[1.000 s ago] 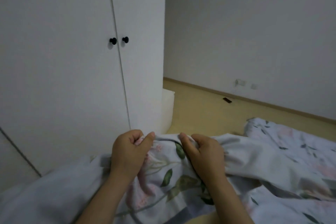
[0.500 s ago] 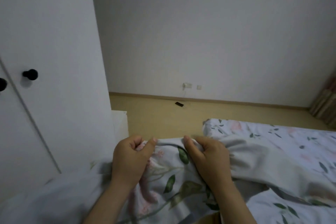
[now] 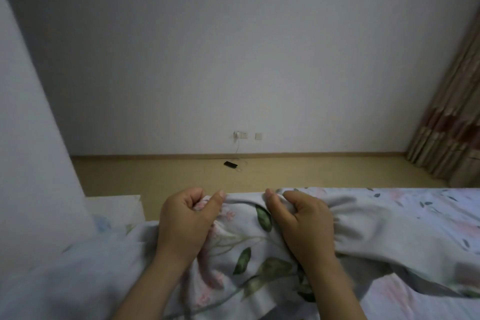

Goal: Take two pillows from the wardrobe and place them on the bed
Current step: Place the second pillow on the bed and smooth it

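Both hands hold a floral pillow (image 3: 244, 249) with grey fabric, green leaves and pink flowers, low in the middle of the view. My left hand (image 3: 185, 218) grips its top edge with curled fingers and thumb. My right hand (image 3: 301, 218) grips the same edge a little to the right. The bed (image 3: 415, 218), covered in matching floral fabric, stretches to the right and below. Only the white side of the wardrobe (image 3: 28, 138) shows at the left edge; its doors are out of view.
A plain white wall faces me. A wooden floor (image 3: 285, 174) runs along it, with a small black device (image 3: 230, 164) lying near a wall socket (image 3: 240, 134). A patterned curtain (image 3: 452, 122) hangs at the right. A white block (image 3: 114, 205) sits beside the wardrobe.
My view has swung right, away from the wardrobe doors toward the wall and curtain. Both hands keep the same grip on the pillow's edge.
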Demonstrator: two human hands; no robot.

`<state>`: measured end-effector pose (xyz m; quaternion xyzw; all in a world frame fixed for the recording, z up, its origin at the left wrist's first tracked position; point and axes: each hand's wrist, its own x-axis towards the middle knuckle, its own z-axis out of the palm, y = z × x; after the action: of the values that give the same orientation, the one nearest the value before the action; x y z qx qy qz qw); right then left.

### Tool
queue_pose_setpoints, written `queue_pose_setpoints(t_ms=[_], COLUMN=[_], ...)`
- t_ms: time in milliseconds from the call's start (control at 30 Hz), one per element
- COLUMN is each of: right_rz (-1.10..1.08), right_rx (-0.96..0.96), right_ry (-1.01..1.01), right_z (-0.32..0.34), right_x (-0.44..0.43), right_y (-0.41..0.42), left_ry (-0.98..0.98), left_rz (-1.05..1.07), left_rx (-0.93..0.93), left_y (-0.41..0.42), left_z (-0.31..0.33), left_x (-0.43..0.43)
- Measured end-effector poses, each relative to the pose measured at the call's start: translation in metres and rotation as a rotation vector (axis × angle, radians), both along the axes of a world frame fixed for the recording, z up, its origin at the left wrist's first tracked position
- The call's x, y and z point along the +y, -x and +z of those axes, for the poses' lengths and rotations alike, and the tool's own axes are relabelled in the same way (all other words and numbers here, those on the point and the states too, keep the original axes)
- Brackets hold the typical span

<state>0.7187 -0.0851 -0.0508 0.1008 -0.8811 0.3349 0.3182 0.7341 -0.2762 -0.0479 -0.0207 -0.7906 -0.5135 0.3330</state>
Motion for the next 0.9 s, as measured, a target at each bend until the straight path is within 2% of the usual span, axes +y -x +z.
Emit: queue_pose_setpoints(t_ms=[533,900], right_rz=[-0.105,-0.315], right_rx=[0.136,0.284], right_ry=[-0.013,-0.042], right_z=[0.037,0.102], right_x=[0.012,-0.001], right_y=[0.291,0.493], left_ry=[0.03,0.076], left_rz=[-0.087,-0.247], left_rx=[0.134,0.243], left_y=[0.303,0.544], left_z=[0.04,0.107], left_x=[0.011,-0.001])
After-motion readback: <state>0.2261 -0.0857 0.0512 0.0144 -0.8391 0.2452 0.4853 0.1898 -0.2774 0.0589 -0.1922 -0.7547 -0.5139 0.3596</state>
